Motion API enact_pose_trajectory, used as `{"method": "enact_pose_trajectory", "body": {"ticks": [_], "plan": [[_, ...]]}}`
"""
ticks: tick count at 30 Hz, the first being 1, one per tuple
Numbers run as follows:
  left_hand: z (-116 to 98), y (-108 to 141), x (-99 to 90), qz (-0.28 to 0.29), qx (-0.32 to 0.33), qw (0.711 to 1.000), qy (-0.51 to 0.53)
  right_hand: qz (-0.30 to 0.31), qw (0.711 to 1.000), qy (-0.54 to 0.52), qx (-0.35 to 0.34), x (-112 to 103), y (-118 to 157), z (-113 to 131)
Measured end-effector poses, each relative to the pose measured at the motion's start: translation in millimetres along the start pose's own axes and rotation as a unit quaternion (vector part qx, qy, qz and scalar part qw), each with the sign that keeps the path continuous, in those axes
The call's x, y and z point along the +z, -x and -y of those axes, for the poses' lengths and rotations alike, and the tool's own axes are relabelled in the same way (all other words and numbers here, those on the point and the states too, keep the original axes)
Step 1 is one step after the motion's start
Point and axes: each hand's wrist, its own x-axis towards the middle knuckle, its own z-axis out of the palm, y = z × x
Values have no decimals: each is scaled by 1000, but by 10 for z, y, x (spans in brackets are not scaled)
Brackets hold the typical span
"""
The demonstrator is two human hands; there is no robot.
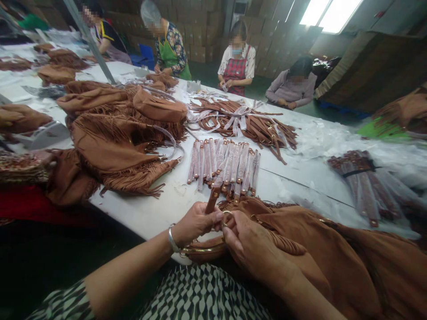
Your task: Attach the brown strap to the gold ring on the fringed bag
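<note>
Left hand [196, 222] grip closed on the lower end of a brown strap [212, 201], strap angled up and away from the fingers. Silver bracelet [173, 240] on the left wrist. Right hand [253, 249] grip closed, pinching at a metal ring [227, 214] right beside the strap end; exact contact between ring and strap hard to tell. Both hands meet at the near tabletop edge, touching each other. Under the right hand lies a brown suede bag [333, 258], draped over the tabletop edge toward the person's lap, with a gold chain [200, 250] curving below the left hand.

Just beyond the hands, a row of plastic-wrapped straps [227, 164] lies side by side on the white tabletop [287, 173]. Further back, a loose heap of unwrapped straps [247, 122]. To the left, a pile of fringed brown bags [120, 133], more bags behind it. On the right, another bundle of wrapped straps [363, 182] on clear plastic sheeting. Cardboard boxes [200, 31] stacked along the back wall. 4 other people sit or stand at the far side of the tabletop, well apart from the hands; their hand activity too small to tell. Person's lap shows a black-and-white patterned garment [200, 293].
</note>
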Motion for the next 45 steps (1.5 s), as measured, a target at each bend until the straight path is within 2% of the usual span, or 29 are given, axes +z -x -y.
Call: {"method": "enact_pose_trajectory", "body": {"ticks": [3,6,8,10,13,15,16,18,20,22,23,24,26,27,29,31,33,35,37,39,42,45], "plan": [[78,103,146,-87,60,994,-7,-44,999,10,27,131,-20,26],[116,122,188,-115,86,989,-45,-82,996,19,0,219,-24,56],[102,101,152,-94,74,991,-61,-76,997,13,-20,202,-4,75],[51,72,85,-50,43,996,-66,-26,999,6,-28,119,37,89],[-55,25,-22,79,-6,992,-103,63,996,1,-56,-45,120,92],[-101,-10,-69,175,-24,974,-139,93,993,0,-73,-108,170,72],[-109,-28,-80,204,-36,968,-145,97,993,2,-74,-117,188,54],[-99,-60,-79,206,-62,968,-128,88,994,6,-62,-104,207,1],[-77,-75,-64,163,-70,975,-131,75,996,7,-43,-88,207,-68],[-74,-63,-54,96,-28,968,-231,59,998,12,-32,-104,199,-144],[-83,-46,-52,53,2,947,-316,50,998,15,-30,-127,197,-179],[-96,-24,-50,11,27,913,-407,42,999,19,-29,-156,198,-210],[-125,29,-43,-52,58,830,-553,38,999,18,-34,-217,203,-252],[-133,54,-35,-64,67,795,-599,42,998,16,-38,-240,206,-261],[-133,95,-13,-59,92,756,-645,53,997,16,-51,-262,203,-262],[-118,123,2,-55,117,747,-652,59,996,21,-64,-252,190,-251],[-109,142,-10,-67,115,773,-620,55,995,35,-74,-226,175,-241],[-120,156,-54,-63,91,829,-549,50,994,55,-81,-204,165,-236],[-149,164,-114,-25,63,889,-452,54,992,70,-85,-194,163,-225],[-183,163,-169,25,36,933,-358,69,991,75,-91,-194,165,-201],[-224,149,-218,64,1,962,-266,89,987,90,-97,-181,169,-152],[-250,138,-232,83,-20,972,-219,91,983,112,-115,-142,171,-111]]}}
